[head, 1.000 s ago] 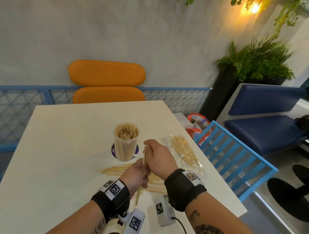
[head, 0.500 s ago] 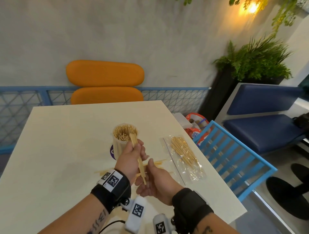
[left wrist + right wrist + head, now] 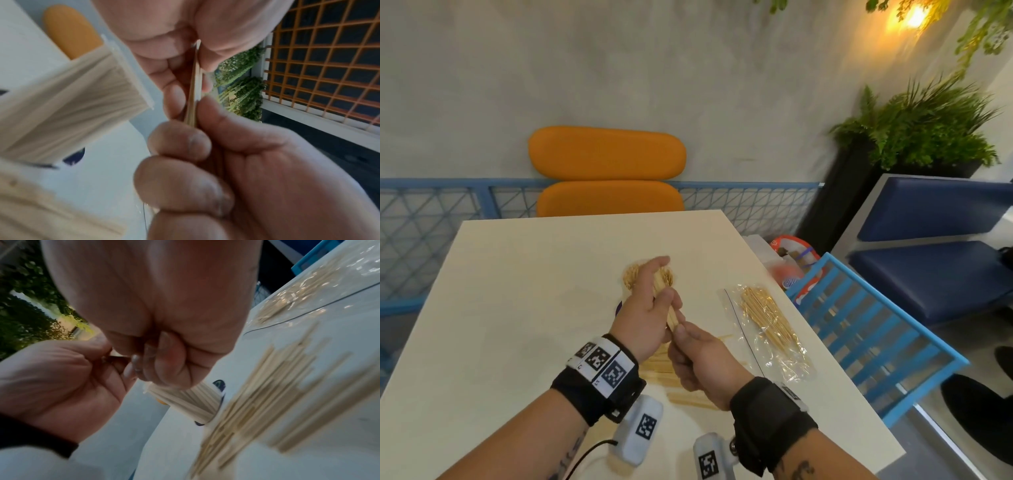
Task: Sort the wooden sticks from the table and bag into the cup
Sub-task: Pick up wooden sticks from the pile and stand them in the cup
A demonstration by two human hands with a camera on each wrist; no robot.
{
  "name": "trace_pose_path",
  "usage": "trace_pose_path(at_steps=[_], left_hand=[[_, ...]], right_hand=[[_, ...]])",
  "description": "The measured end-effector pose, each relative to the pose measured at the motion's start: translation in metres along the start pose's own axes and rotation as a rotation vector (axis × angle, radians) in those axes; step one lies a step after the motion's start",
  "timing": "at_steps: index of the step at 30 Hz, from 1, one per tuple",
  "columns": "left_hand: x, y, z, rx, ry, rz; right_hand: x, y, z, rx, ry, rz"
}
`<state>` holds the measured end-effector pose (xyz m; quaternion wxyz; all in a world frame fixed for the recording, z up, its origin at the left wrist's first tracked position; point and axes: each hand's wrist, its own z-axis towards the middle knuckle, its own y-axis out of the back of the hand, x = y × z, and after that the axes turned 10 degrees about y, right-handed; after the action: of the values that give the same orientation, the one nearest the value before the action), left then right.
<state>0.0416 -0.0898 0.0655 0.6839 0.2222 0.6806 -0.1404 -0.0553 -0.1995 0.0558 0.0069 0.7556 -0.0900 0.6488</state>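
A clear cup (image 3: 631, 274) packed with wooden sticks stands mid-table, mostly hidden behind my left hand (image 3: 659, 291). That hand grips a small bundle of sticks (image 3: 667, 305), tilted, with its top over the cup's rim. My right hand (image 3: 679, 330) pinches the bundle's lower end between thumb and finger. In the left wrist view the bundle (image 3: 193, 97) runs between both hands beside the cup (image 3: 72, 105). A clear bag of sticks (image 3: 767, 325) lies to the right. Loose sticks (image 3: 664, 366) lie on the table under my hands; the right wrist view shows the loose sticks (image 3: 267, 394) beside the cup (image 3: 185, 400).
The cream table (image 3: 517, 308) ends close behind the bag on the right, where a blue slatted chair (image 3: 859, 325) stands. An orange seat (image 3: 607, 171) and blue railing lie beyond the far edge. A dark planter (image 3: 859, 192) stands at the back right.
The bundle passed from my right hand's upper grip to my left hand, which carried it up to the cup's rim. My right hand dropped below and now pinches the lower end.
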Motion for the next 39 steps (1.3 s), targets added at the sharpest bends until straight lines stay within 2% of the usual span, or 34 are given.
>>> trace_pose_path(at_steps=[4,7,12,15,19,25,29,31,35,39], left_hand=[[-0.022,0.018,0.009,0.001,-0.116,0.159],[-0.043,0.034,0.022,-0.084,-0.190,0.204],[-0.057,0.059,0.054,-0.345,-0.267,0.176],[-0.058,0.061,0.064,-0.401,-0.276,0.237],[-0.045,0.046,0.071,-0.363,-0.268,0.401],[-0.014,0.035,0.082,-0.242,-0.180,0.546],[0.006,0.036,0.087,-0.120,-0.094,0.656],[0.016,0.035,0.087,-0.123,-0.121,0.725],[0.034,0.032,0.085,-0.224,-0.127,0.853],[0.035,0.036,0.079,-0.185,-0.195,0.929]], right_hand=[[0.011,-0.010,0.023,-0.024,0.096,0.032],[0.020,-0.013,0.045,-0.048,0.203,-0.030],[0.029,-0.004,0.078,-0.326,0.324,-0.329],[0.019,0.004,0.088,-0.262,0.325,-0.586],[0.008,0.007,0.094,-0.203,0.349,-0.828],[0.002,0.009,0.099,-0.125,0.275,-0.864],[0.000,0.009,0.102,-0.176,0.276,-0.867],[-0.002,0.008,0.104,-0.201,0.283,-0.854],[-0.003,0.007,0.103,-0.184,0.281,-0.849],[-0.004,0.008,0.102,-0.161,0.277,-0.880]])
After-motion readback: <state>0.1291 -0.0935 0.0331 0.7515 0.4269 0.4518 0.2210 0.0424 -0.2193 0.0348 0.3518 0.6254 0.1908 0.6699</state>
